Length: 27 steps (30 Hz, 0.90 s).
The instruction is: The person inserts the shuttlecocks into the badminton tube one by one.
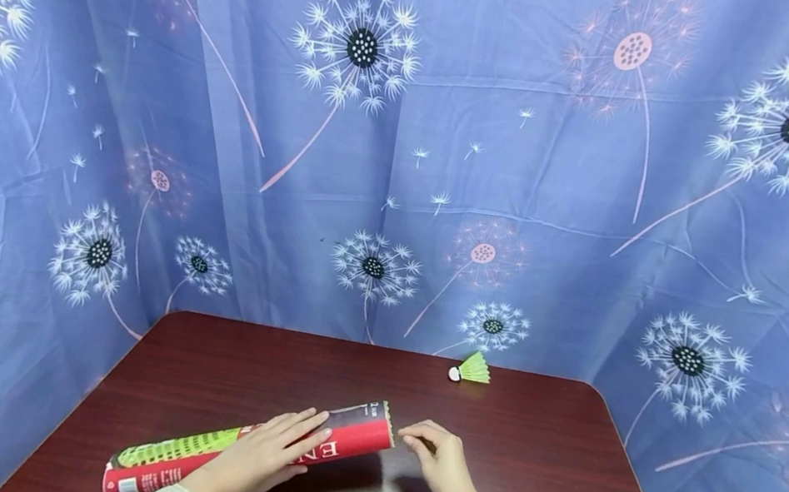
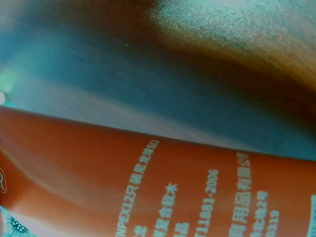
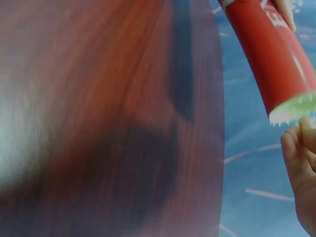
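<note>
A red, black and green shuttlecock tube (image 1: 355, 441) slants across the front of the table, its right end higher in the head view. My left hand (image 1: 267, 451) grips it around the middle, fingers over the top and thumb along the near side. Its red printed side (image 2: 163, 182) fills the lower left wrist view. The toothed pale-green skirt of a shuttlecock (image 3: 291, 109) shows at the tube's mouth; the rest of it is hidden inside. There my right hand (image 1: 443, 463) pinches the skirt's edge between thumb and fingertips.
Another yellow-green shuttlecock (image 1: 472, 369) with a white base lies on its side near the table's back edge. The dark red-brown table (image 1: 547, 452) has rounded back corners. A blue dandelion-print curtain (image 1: 452, 162) hangs behind it and along both sides.
</note>
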Each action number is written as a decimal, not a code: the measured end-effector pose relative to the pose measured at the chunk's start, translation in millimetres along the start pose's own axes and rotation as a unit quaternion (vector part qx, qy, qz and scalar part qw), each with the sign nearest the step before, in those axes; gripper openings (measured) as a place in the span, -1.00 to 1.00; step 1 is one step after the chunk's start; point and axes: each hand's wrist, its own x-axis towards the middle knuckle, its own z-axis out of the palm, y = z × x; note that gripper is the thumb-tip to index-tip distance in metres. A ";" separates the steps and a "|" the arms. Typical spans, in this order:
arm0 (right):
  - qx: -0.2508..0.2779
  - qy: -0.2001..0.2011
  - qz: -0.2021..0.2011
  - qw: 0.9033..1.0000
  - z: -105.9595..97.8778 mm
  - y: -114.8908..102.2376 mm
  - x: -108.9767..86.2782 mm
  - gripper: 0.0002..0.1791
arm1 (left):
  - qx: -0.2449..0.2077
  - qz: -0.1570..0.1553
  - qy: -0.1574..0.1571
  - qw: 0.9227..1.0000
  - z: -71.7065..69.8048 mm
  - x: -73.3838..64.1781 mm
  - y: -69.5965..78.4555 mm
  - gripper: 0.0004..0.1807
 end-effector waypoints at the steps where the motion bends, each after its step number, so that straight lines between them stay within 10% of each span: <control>1: -0.005 0.003 0.002 1.000 -3.0 3.2 0.8 -0.76 | 0.001 0.000 0.001 1.000 0.0 0.0 -0.2 -0.23; 27: -0.116 0.020 0.250 0.961 -96.3 103.3 39.1 -0.60 | 0.012 0.014 0.019 1.000 3.6 -4.4 -4.0 -0.35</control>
